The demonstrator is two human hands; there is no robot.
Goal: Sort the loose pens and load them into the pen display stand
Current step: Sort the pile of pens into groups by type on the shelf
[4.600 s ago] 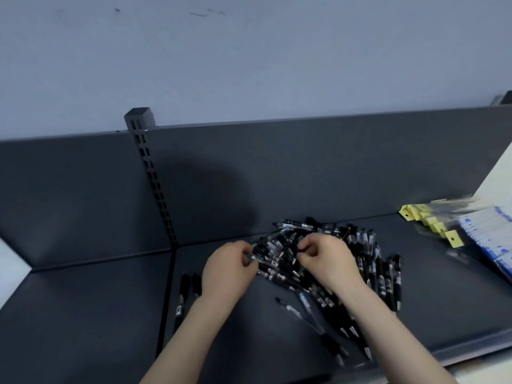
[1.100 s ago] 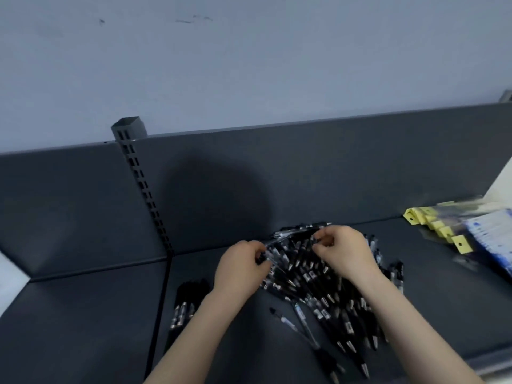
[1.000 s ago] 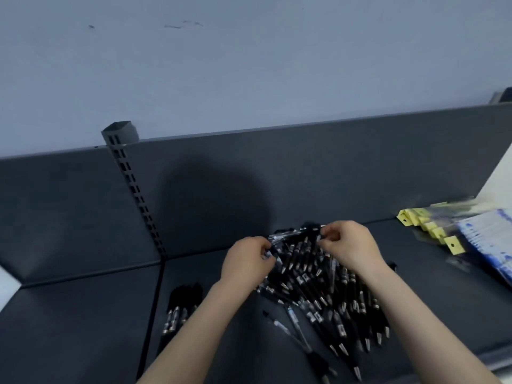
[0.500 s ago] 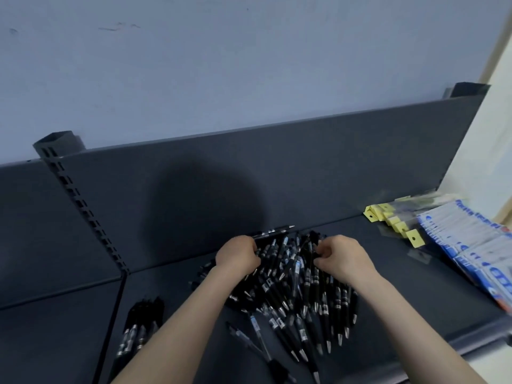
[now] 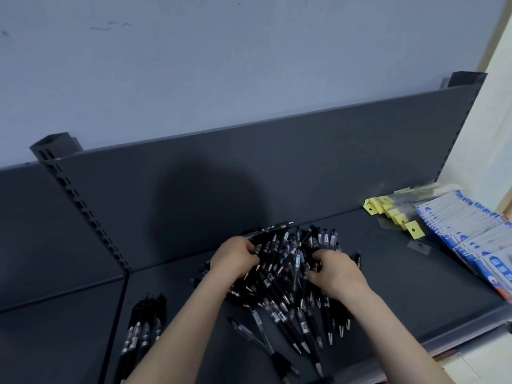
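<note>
- Dark grey metal shelf point(image 5: 401, 286) carried everything in view, with a matching back panel point(image 5: 332, 162) rising behind it and a pale blue-grey wall point(image 5: 249, 65) above.
- Near the middle of the shelf lay the pile of black pens point(image 5: 288, 275), heaped and crossing one another, most with their tips pointing toward the front edge.
- The left hand point(image 5: 235, 259) sat at the pile's left side, its fingers curled in around several pens.
- The right hand point(image 5: 335, 273) sat at the pile's right side, likewise clamped on pens, with its fingers tucked in among the barrels.
- The two hands were apart, with the thick of the heap between them.
- One pen point(image 5: 273, 228) lay crosswise at the back of the pile, close to the foot of the panel.
- A clear-barrelled pen point(image 5: 249, 332) lay by itself just in front of the heap.
- Well left of the pile, a small row of pens point(image 5: 144, 325) lay side by side, just beside the seam between two shelf boards.
- A slotted upright point(image 5: 83, 209) ran down the panel to that seam.
- At the far right lay yellow-tagged packets point(image 5: 393, 214) and, next to them, a fanned stack of blue-and-white packets point(image 5: 471, 234).
</note>
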